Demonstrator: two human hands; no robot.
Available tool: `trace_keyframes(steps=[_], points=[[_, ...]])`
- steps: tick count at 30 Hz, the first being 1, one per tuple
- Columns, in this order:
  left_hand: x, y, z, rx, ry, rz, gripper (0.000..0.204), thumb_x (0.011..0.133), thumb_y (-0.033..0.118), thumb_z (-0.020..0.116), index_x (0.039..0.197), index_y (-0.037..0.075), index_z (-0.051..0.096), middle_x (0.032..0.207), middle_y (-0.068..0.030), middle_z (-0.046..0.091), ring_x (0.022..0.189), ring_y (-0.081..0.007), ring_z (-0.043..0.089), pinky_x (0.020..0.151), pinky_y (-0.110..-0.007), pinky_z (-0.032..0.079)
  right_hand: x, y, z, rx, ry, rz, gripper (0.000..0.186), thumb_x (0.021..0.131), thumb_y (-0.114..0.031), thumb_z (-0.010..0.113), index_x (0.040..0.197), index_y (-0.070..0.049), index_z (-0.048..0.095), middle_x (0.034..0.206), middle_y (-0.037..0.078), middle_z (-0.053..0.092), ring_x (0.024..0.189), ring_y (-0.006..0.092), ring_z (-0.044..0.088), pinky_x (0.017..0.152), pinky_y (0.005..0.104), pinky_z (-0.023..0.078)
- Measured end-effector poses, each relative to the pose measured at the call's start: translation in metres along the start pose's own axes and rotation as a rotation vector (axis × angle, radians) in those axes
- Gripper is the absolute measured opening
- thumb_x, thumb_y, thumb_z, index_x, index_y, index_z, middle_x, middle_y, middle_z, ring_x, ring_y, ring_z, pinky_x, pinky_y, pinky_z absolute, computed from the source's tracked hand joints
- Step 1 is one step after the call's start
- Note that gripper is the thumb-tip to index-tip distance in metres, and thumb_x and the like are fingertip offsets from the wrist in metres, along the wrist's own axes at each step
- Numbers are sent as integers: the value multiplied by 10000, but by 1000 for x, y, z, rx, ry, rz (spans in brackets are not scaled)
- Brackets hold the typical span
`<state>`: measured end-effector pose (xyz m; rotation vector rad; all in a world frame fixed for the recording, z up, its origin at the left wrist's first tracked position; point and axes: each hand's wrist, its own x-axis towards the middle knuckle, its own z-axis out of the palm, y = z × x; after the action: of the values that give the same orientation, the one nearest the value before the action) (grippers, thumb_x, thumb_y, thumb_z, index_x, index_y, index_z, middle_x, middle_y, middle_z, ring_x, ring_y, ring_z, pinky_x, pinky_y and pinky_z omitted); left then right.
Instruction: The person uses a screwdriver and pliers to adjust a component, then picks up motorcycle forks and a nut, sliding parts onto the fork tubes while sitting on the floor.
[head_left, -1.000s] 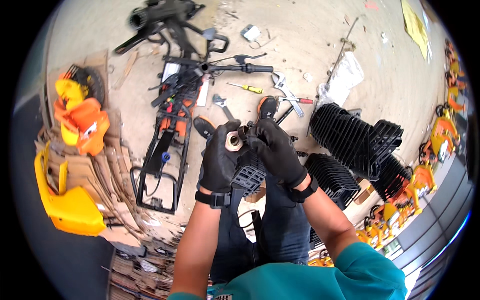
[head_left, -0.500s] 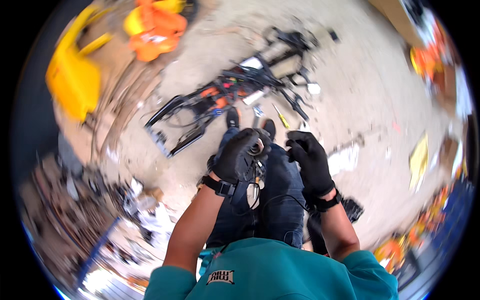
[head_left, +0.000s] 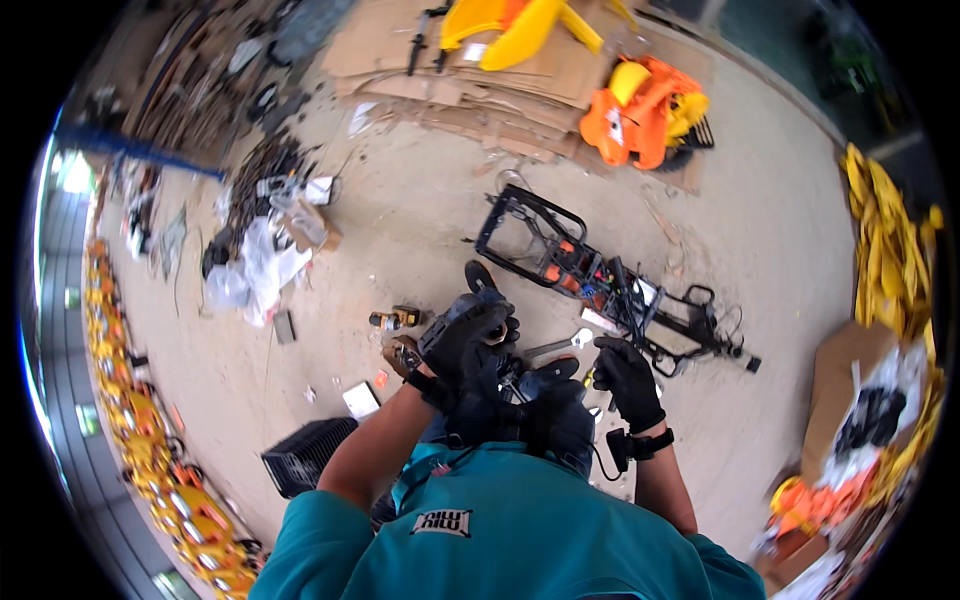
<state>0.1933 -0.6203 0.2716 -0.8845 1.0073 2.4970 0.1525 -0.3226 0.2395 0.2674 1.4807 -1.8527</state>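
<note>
In the head view, my black-gloved left hand (head_left: 470, 335) is closed round a small round, pale metallic piece (head_left: 497, 334), largely covered by the fingers. My gloved right hand (head_left: 625, 380) hangs apart to the right, fingers curled; whether anything is in them I cannot make out. Below and between the hands are my shoes (head_left: 545, 375) and dark trousers. An adjustable wrench (head_left: 555, 344) lies on the floor just beyond them, and a yellow-and-black power tool (head_left: 395, 318) lies to the left.
A black vehicle frame (head_left: 535, 225) lies ahead-right. Beyond are cardboard sheets (head_left: 460, 114) with orange and yellow body panels (head_left: 635, 120). Plastic bags (head_left: 262, 270) and scrap lie left, a black ribbed part (head_left: 300, 460) lower left, yellow panels (head_left: 880, 260) at right, a row of small yellow vehicles (head_left: 150, 420) far left.
My view has swung round, shifting the floor objects. My hands, together a second ago, are now apart: the left keeps the round piece, the right has moved away to the right.
</note>
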Motion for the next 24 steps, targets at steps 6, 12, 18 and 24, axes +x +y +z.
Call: trace_keyframes(steps=[6, 12, 18, 24], points=[[23, 43, -66, -91, 56, -1, 306, 948, 235, 649, 1190, 57, 592, 1029, -64, 640, 985, -186, 632, 894, -341, 520, 66, -13, 66, 66, -118, 0, 218, 1006, -189, 542, 1181, -62, 568, 846, 49, 648, 701, 125, 628, 628, 277, 526], [81, 134, -106, 39, 7, -22, 304, 954, 281, 635, 1170, 68, 611, 983, -64, 648, 920, -196, 637, 828, -346, 532, 141, -45, 144, -36, -72, -50, 232, 1022, -211, 513, 1198, -65, 552, 879, 73, 639, 736, 157, 630, 678, 317, 556], [98, 251, -187, 6, 69, -109, 296, 961, 289, 617, 1156, 67, 620, 984, -71, 644, 878, -182, 626, 798, -330, 528, 240, -65, 226, 9, 192, 50, 277, 1014, -392, 527, 943, -130, 581, 711, -26, 555, 618, 86, 554, 543, 251, 471], [68, 327, -313, 772, 115, 492, 227, 963, 242, 601, 1116, 75, 617, 1002, -86, 644, 870, -210, 631, 765, -349, 517, 355, -114, 347, -373, 22, 20, 223, 1025, -198, 474, 1088, -48, 628, 819, 6, 602, 700, 115, 591, 632, 263, 497]])
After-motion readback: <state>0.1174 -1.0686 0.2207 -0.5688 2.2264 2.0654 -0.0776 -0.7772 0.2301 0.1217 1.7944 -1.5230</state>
